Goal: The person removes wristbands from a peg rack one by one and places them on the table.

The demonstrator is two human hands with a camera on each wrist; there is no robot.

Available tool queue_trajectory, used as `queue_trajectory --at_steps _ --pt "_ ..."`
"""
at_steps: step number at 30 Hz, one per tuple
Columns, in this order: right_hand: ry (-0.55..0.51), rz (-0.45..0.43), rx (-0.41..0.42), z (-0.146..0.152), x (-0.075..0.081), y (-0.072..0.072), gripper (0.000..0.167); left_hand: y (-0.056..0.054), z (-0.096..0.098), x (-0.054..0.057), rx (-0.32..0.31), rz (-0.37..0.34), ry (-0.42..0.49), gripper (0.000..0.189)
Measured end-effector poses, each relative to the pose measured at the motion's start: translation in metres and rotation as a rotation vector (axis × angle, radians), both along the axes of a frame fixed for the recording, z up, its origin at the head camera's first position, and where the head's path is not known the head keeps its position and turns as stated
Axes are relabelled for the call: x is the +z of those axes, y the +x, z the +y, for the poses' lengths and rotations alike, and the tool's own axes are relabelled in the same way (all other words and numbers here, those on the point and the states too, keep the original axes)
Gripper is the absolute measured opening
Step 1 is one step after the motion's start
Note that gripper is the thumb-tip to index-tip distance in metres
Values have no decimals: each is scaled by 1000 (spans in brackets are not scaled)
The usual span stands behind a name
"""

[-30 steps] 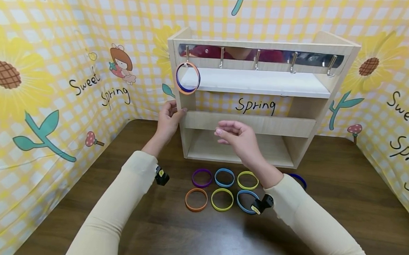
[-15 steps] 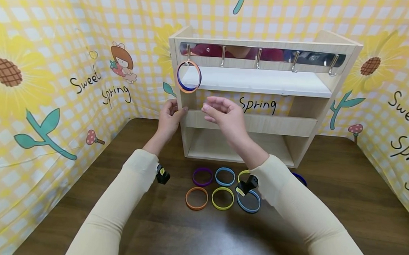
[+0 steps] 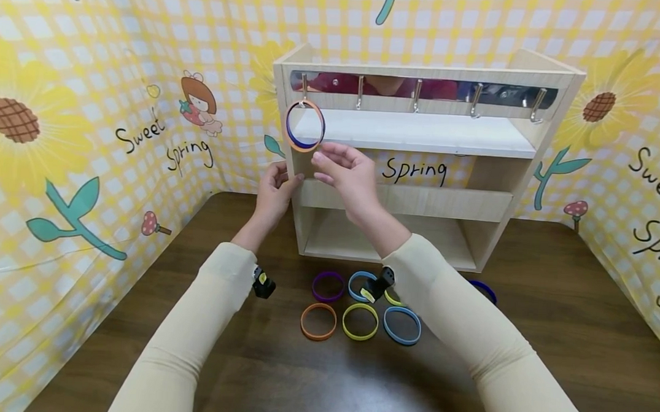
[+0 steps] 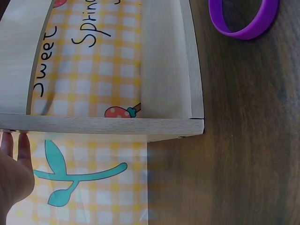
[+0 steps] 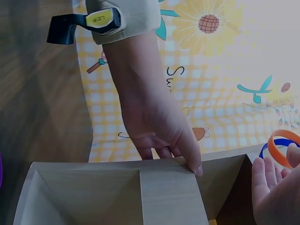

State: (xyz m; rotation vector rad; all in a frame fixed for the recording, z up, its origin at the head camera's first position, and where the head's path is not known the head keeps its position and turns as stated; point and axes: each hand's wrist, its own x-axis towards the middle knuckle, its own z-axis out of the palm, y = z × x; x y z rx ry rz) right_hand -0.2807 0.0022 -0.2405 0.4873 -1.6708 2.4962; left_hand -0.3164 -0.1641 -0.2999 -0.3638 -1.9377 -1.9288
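Note:
My left hand (image 3: 275,194) grips the left side panel of a light wooden rack (image 3: 404,200), with the thumb at the front and fingers behind. From the leftmost metal hook (image 3: 304,87) hang an orange wristband (image 3: 303,149) and a dark blue wristband (image 5: 272,142). Just below and right of them is my right hand (image 3: 350,179), fingers relaxed and nothing held between them. Its fingertips come right up to the lower edge of the hanging bands. In the right wrist view, the left hand's thumb (image 5: 194,161) lies over the panel's edge.
In front of the rack, several wristbands lie on the dark wood table (image 3: 278,376): purple (image 3: 328,300), orange (image 3: 317,338), yellow (image 3: 360,339), light blue (image 3: 402,342) and others, partly behind the right arm. Several more hooks line the metal strip (image 3: 387,85). Checked cloth (image 3: 232,29) surrounds the table.
My right hand has moved left and up from before the rack's middle slat to the hanging wristbands. The left hand keeps its grip on the side panel.

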Motion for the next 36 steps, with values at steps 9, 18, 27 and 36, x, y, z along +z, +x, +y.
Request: queue_trajectory --at_steps 9,18,27,36 --pt "17 -41 -11 -8 5 -4 29 1 0 0 -3 10 10 38" --pt "-5 -62 -20 -13 11 -3 28 1 0 1 -11 28 12 38" --pt "-59 -71 -24 -16 16 -1 24 0 1 1 -14 28 22 38" --pt "-135 -84 -9 -16 24 -1 29 -2 0 -1 -13 28 28 33"
